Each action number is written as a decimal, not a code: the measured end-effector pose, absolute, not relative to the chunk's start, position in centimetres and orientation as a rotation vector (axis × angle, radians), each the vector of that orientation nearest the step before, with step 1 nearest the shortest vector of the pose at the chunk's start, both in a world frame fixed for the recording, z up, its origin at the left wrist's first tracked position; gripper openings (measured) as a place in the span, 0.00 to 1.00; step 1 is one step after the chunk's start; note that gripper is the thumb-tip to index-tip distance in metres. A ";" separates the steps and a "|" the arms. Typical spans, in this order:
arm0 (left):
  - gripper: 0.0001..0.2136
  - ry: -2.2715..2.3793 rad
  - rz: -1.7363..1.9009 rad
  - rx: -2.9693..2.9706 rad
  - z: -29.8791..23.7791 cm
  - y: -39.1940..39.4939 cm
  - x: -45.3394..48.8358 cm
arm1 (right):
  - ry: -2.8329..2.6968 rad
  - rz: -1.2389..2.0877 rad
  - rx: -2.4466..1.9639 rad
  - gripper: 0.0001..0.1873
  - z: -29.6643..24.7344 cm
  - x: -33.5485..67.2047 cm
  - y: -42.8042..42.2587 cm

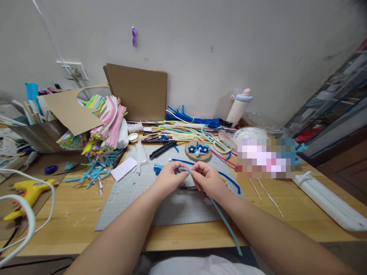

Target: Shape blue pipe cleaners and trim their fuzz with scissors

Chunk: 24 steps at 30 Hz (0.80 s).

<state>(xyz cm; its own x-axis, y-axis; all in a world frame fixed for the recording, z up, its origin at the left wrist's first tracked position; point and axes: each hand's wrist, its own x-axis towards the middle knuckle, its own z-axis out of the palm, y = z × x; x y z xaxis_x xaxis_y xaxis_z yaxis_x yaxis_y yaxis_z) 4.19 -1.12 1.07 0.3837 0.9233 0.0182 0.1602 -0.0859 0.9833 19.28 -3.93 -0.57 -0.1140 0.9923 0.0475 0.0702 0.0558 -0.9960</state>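
Observation:
Both of my hands meet over the grey cutting mat (126, 206), pinching a light blue pipe cleaner (226, 225). My left hand (171, 177) holds its bent, looped end between thumb and forefinger. Close beside it, my right hand (208, 178) pinches the same strip, and the long tail hangs past the desk's front edge. Dark blue pipe cleaner pieces (157, 169) lie just left of my left hand. Behind my hands, a round wooden slice (189, 152) carries small blue flowers (197, 149). A dark blue pipe cleaner (231, 181) curves to the right of my right hand.
A yellow glue gun (28, 191) with a white cable lies at left. Bundled pastel pipe cleaners (106, 122), cardboard (137, 91) and a pale bottle (239, 109) stand at the back. Black pens (163, 149) lie on the mat. A white wrapped bundle (329, 202) sits at right.

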 end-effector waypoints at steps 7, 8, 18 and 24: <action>0.02 1.073 0.899 1.710 0.7 -1.1 4.1 | -1.513 1.142 -1.207 0.06 -1.1 19.6 -3.8; 0.02 1.073 0.895 1.719 0.7 -1.1 4.1 | -1.524 1.145 -1.208 0.06 -1.1 19.7 -3.8; 0.04 1.068 0.880 1.560 1.3 -1.0 3.8 | -1.458 1.309 -1.148 0.09 0.2 19.7 -3.8; 0.05 1.028 0.842 1.335 1.2 -0.9 4.1 | -1.630 1.042 -1.197 0.07 0.0 19.9 -4.1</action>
